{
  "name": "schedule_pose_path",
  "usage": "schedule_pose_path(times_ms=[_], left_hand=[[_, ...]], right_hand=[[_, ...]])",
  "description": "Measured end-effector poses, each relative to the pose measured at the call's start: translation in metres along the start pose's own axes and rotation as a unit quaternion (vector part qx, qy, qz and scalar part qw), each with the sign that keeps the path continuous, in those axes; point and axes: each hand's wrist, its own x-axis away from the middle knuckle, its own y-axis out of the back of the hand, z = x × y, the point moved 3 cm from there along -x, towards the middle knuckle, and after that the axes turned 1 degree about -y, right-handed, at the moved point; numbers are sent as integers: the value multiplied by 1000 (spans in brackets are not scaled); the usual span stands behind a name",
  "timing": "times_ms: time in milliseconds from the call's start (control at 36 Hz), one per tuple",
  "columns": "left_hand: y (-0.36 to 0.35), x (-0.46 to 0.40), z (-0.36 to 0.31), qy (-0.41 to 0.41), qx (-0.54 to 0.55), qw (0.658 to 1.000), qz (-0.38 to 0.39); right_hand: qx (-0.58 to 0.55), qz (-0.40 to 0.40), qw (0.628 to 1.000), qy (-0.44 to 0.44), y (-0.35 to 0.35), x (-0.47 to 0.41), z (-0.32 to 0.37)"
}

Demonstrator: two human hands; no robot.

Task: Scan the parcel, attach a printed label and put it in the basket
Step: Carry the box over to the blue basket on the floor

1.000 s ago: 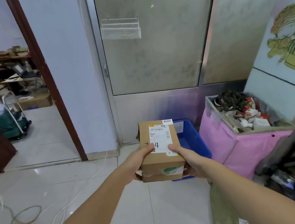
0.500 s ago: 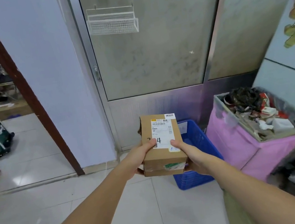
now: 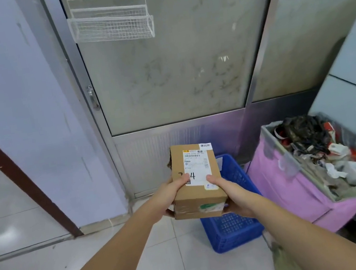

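A small brown cardboard parcel (image 3: 196, 193) is held out in front of me in both hands. It carries a white printed label (image 3: 197, 167) on its top face and green tape on its near side. My left hand (image 3: 170, 195) grips its left side with the thumb on top. My right hand (image 3: 231, 194) grips its right side, thumb on the label's lower edge. Right behind and below the parcel, a blue plastic basket (image 3: 234, 226) stands on the tiled floor against the metal door; its inside is mostly hidden.
A pink-lined bin (image 3: 298, 185) full of scrap paper and rubbish stands right of the basket. A frosted metal-framed door (image 3: 172, 65) with a white wire rack (image 3: 111, 25) fills the wall ahead. A brown door frame (image 3: 13, 171) opens to another room at left.
The view has closed in on the door and turned right, so the blue basket and pink bin look larger and nearer. Both hands still hold the parcel the same way.
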Motion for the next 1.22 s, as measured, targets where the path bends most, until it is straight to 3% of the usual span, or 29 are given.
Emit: schedule_pose_path(times_ms=[417,667,1222], left_hand=[[57,-154,-54,9,-28,997,66],[83,-236,-88,0,-77,989,126],[-47,-391,-141,30,-105,970,219]], right_hand=[[-60,-23,998,-19,25,-123,63],[-86,-85,993,-6,32,-169,90],[-230,-207,951,-17,179,-226,59]])
